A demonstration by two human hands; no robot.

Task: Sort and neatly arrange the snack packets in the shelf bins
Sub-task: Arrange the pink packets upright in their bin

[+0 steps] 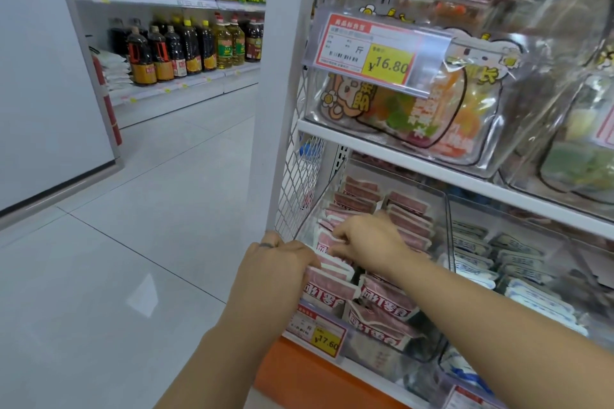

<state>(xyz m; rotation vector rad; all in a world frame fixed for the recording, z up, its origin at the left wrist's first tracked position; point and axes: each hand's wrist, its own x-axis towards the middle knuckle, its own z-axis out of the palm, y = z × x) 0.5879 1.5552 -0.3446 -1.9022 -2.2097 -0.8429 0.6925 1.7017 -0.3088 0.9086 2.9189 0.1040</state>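
Note:
A clear plastic bin [443, 232] on the lower shelf holds two rows of pink-and-white snack packets [388, 299] standing on edge. My left hand [275, 262] is at the bin's front left corner, its fingers curled round the near packets of the left row. My right hand [368, 239] reaches into the left row further back and pinches the top edge of a packet [327, 241] there. The right row of packets [408, 212] stands untouched.
A neighbouring clear bin [518, 262] to the right holds blue-and-white packets. The shelf above carries clear bins with colourful snacks [415, 116] behind a price tag [368, 50]. A white wire mesh side panel [299, 183] borders the bin on the left. An aisle with oil bottles [186, 46] lies left.

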